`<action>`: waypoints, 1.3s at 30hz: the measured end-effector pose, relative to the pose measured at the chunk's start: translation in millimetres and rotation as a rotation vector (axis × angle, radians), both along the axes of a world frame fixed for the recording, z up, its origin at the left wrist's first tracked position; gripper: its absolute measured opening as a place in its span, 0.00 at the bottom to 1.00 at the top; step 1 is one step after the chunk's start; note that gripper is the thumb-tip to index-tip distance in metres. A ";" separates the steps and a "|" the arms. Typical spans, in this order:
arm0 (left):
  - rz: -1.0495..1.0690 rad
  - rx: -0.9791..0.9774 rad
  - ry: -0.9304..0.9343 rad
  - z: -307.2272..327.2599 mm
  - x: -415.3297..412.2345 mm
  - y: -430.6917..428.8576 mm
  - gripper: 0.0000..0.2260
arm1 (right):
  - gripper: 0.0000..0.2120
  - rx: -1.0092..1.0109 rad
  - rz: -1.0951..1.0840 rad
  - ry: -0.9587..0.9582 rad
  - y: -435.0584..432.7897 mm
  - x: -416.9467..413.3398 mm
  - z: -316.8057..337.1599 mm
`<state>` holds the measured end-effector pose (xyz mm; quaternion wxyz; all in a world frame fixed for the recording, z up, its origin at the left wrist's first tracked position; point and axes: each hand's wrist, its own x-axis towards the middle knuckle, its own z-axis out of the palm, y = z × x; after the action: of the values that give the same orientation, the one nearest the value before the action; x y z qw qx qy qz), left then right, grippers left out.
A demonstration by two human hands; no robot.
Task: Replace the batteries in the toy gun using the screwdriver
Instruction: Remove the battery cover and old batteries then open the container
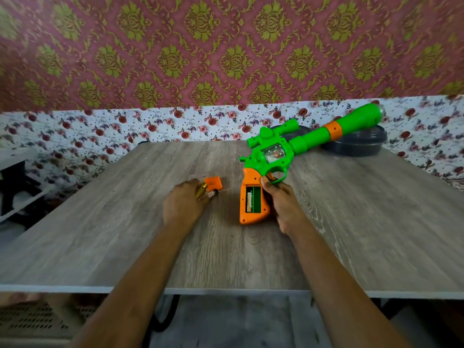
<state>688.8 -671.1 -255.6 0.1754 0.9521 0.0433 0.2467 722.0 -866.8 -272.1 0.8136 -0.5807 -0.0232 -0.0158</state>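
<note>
A green toy gun (pixel 296 144) with an orange grip (pixel 253 197) lies on the wooden table (pixel 125 234), barrel pointing to the far right. Its battery compartment (pixel 253 199) in the grip is uncovered, and a white battery shows in its left slot. My right hand (pixel 281 199) grips the handle from the right, thumb near the trigger guard. My left hand (pixel 183 204) rests on the table to the left, fingers curled over gold batteries (pixel 202 192). The orange compartment cover (pixel 214 183) lies just beyond those fingers. No screwdriver is in view.
A dark round lidded container (pixel 356 144) sits at the table's far right under the gun's barrel. A floral cloth (pixel 75 131) and patterned wallpaper stand behind the table. A dark stand (pixel 15 187) is at the left, off the table.
</note>
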 end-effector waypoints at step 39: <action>-0.370 -1.717 0.600 31.5 -50.6 -37.3 0.14 | 0.25 -1.197 -0.107 -0.854 37.7 -56.3 58.4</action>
<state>638.3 -708.4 -224.2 0.8384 0.5114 0.1020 -0.1587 665.6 -829.1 -213.7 0.2756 -0.8690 -0.3141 -0.2649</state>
